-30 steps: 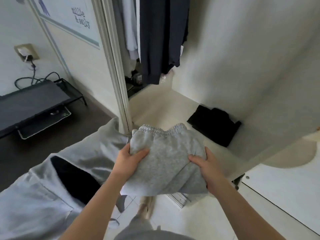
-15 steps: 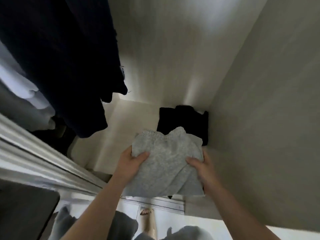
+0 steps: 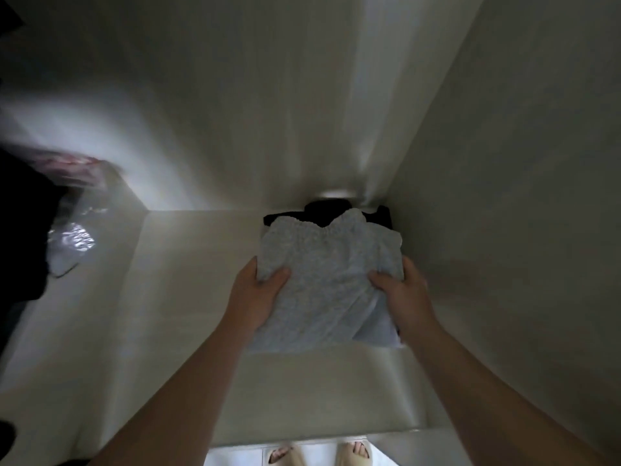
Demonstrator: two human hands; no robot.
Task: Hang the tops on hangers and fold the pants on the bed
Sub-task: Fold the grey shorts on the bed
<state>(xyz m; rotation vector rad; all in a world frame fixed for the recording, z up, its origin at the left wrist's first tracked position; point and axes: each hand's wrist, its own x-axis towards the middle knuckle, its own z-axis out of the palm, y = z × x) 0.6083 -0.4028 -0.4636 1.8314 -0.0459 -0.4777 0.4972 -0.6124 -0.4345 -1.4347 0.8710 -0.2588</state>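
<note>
Left hand (image 3: 258, 297): gripping the near left edge of the folded grey pants (image 3: 329, 274), thumb lying on top, fingers going underneath and out of sight.
Right hand (image 3: 400, 297): gripping the near right edge likewise, thumb pressing a crease into the top layer. Both hands are closing narrowly on cloth and holding nothing else.

Folded grey pants: being held as a thick square bundle, elastic waistband pointing away from the person, far edge overlapping the black folded garment (image 3: 322, 213). Whether the bundle is resting on that garment or hovering over it is not showing clearly.
Handling, by judgement: soft fleece, light, limp, not fragile. The layers are likely to slide apart if taken by one edge, so supporting from beneath at both sides is suiting it best.

Black folded garment: lying in the far right corner of the wardrobe shelf (image 3: 188, 297).
Dark hanging clothes (image 3: 20, 230): hanging far left of the garment, blurred.
Crinkled clear plastic (image 3: 72, 238): lying left of the garment.
Sandalled feet (image 3: 279, 454): standing well nearer than the garment, below the shelf's front edge.
</note>
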